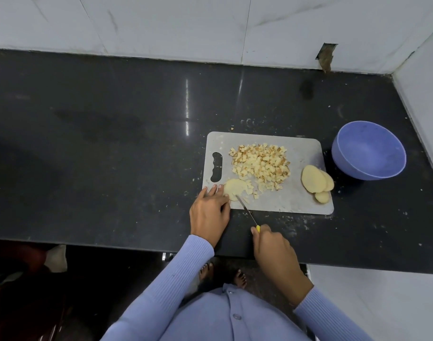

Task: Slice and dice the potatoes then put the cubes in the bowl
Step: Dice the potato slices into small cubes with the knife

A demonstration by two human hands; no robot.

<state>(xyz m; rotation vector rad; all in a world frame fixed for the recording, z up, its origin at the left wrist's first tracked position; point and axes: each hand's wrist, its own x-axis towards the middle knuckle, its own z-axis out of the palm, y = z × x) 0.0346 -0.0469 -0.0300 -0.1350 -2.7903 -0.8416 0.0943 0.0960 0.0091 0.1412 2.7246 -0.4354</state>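
Here we dice a potato slice (234,190) on the cutting board (299,195).
Our left hand (209,211) steadies it, fingers extended; our right hand (272,244) holds the knife (247,211) in a closed grip, blade tip on the slice.

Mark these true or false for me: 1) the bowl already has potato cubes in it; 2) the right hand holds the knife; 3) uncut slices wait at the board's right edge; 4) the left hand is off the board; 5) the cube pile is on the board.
1) False. The blue bowl looks empty.
2) True. The right hand grips the yellow-handled knife.
3) True. The uncut slices lie at the right edge of the cutting board.
4) False. The left hand rests its fingertips on the board, beside the slice being cut.
5) True. The cube pile sits mid-board.
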